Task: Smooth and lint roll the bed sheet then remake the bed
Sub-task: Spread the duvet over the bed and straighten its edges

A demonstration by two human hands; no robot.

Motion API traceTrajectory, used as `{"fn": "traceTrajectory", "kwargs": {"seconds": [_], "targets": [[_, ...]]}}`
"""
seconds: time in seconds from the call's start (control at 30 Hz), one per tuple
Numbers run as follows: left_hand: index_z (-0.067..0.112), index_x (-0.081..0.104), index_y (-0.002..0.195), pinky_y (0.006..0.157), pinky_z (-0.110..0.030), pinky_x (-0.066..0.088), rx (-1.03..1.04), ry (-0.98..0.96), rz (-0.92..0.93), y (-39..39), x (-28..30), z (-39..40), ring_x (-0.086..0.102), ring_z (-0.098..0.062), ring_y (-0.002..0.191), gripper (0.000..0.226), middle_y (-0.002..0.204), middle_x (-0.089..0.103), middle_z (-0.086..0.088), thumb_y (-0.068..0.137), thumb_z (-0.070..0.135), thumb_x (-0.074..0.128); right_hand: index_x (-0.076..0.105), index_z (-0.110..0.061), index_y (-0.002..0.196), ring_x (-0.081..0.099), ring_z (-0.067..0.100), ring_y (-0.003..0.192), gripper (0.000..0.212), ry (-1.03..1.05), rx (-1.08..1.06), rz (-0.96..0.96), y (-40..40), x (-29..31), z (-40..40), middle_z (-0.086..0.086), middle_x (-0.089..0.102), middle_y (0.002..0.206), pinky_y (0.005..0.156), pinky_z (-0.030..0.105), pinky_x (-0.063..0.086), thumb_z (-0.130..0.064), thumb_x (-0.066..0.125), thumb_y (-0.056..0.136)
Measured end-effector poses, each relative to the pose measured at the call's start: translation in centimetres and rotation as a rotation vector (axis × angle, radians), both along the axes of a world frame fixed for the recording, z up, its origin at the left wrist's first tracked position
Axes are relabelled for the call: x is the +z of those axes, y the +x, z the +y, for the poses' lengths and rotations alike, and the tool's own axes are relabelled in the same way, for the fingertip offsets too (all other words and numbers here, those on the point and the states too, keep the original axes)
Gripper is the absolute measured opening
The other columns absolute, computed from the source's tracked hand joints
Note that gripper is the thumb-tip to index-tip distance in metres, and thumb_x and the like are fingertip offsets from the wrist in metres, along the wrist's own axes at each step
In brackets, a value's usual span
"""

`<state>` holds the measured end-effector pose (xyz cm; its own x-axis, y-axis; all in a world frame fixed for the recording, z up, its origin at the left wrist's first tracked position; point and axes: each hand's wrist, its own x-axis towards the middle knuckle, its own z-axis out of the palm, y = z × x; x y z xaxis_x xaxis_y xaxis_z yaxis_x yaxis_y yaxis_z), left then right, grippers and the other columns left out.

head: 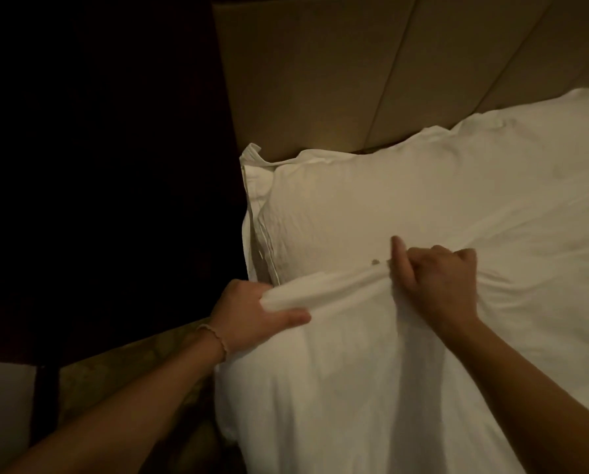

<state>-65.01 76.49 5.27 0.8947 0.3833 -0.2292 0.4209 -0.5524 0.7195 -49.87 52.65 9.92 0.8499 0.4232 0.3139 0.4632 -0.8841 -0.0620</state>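
With both hands clamped on it: left hand (252, 311) and right hand (436, 282) gripping bunched top edge of white cover (337, 388), fold running left-right below pillow (371, 206), near headboard (320, 80).

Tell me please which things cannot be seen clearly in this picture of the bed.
- Head view: left of the headboard, only darkness.
- Fingertips of both hands, left and right: buried in the gripped cover.
- Small dark spot on the pillow: too small to identify.
- Lint roller: not in view.
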Motion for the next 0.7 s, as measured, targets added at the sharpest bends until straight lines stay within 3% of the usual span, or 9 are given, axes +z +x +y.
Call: {"fn": "traceTrajectory", "kwargs": {"seconds": [0.1, 0.17, 0.27, 0.37, 0.47, 0.53, 0.6, 0.7], "targets": [[0.017, 0.067, 0.063, 0.059, -0.025, 0.051, 0.035, 0.107, -0.238, 3.1, 4.7, -0.2, 0.062, -0.002, 0.060, 0.071, 0.060, 0.065, 0.007, 0.049, 0.086, 0.071, 0.034, -0.019, 0.048, 0.057, 0.032, 0.049, 0.056, 0.216, -0.070, -0.156, 1.8, 3.4, -0.7, 0.007, 0.045, 0.042, 0.065, 0.038, 0.032, -0.036, 0.031, 0.101], [0.015, 0.063, 0.063, 0.061, -0.027, 0.048, 0.036, 0.153, -0.288, 6.1, 6.4, -0.7, 0.061, -0.005, 0.062, 0.069, 0.060, 0.063, 0.006, 0.054, 0.083, 0.074, 0.036, -0.015, 0.048, 0.054, 0.033, 0.057, 0.059, 0.211, -0.183, -0.138, 3.7, 4.6, -0.7, 0.003, 0.038, 0.045, 0.069, 0.039, 0.029, -0.037, 0.027, 0.102], [0.013, 0.046, 0.057, 0.058, -0.034, 0.041, 0.055, 0.133, -0.219, 9.6, 5.1, -1.7, 0.057, -0.017, 0.063, 0.072, 0.056, 0.051, 0.003, 0.059, 0.078, 0.077, 0.049, -0.010, 0.054, 0.048, 0.030, 0.069, 0.064, 0.122, -0.272, -0.078, 6.0, 4.1, -0.9, 0.005, 0.048, 0.055, 0.082, 0.044, 0.029, -0.043, 0.025, 0.104], [0.021, 0.047, 0.062, 0.063, -0.033, 0.041, -0.066, 0.129, -0.074, 10.4, 2.0, -1.7, 0.061, -0.021, 0.078, 0.064, 0.069, 0.058, 0.006, 0.065, 0.080, 0.071, 0.052, -0.013, 0.070, 0.046, 0.029, 0.085, 0.055, -0.010, -0.214, 0.032, 6.3, 1.8, -1.2, 0.004, 0.052, 0.076, 0.088, 0.047, 0.027, -0.048, 0.024, 0.103], [0.026, 0.047, 0.067, 0.063, -0.032, 0.040, -0.091, 0.100, -0.081, 9.0, 0.3, -1.2, 0.061, -0.019, 0.081, 0.057, 0.077, 0.062, 0.006, 0.070, 0.079, 0.068, 0.050, -0.017, 0.086, 0.044, 0.028, 0.097, 0.046, -0.038, -0.133, 0.110, 4.7, -1.2, -1.4, 0.001, 0.047, 0.091, 0.090, 0.045, 0.026, -0.050, 0.022, 0.101], [0.025, 0.051, 0.069, 0.065, -0.033, 0.046, -0.092, 0.108, -0.072, 8.1, -0.2, -1.3, 0.062, -0.017, 0.080, 0.055, 0.079, 0.065, 0.006, 0.073, 0.079, 0.065, 0.050, -0.016, 0.083, 0.047, 0.030, 0.095, 0.049, 0.025, -0.148, 0.081, 3.6, -2.4, -1.3, 0.005, 0.053, 0.088, 0.090, 0.044, 0.028, -0.053, 0.021, 0.098], [0.024, 0.054, 0.064, 0.068, -0.035, 0.052, -0.092, 0.092, -0.057, 7.7, -0.5, -1.4, 0.065, -0.020, 0.079, 0.054, 0.076, 0.068, 0.001, 0.077, 0.075, 0.065, 0.050, -0.016, 0.069, 0.057, 0.035, 0.083, 0.062, 0.003, -0.170, 0.098, 3.2, -2.5, -1.0, 0.011, 0.060, 0.071, 0.087, 0.044, 0.036, -0.059, 0.015, 0.096], [0.015, 0.053, 0.055, 0.063, -0.041, 0.053, -0.014, -0.032, -0.209, 8.4, 1.1, -1.5, 0.065, -0.025, 0.069, 0.060, 0.063, 0.064, -0.005, 0.074, 0.069, 0.073, 0.061, -0.007, 0.064, 0.063, 0.042, 0.072, 0.076, -0.010, -0.255, 0.093, 4.9, 0.3, -0.9, 0.024, 0.062, 0.065, 0.068, 0.039, 0.041, -0.061, 0.018, 0.097]]}}
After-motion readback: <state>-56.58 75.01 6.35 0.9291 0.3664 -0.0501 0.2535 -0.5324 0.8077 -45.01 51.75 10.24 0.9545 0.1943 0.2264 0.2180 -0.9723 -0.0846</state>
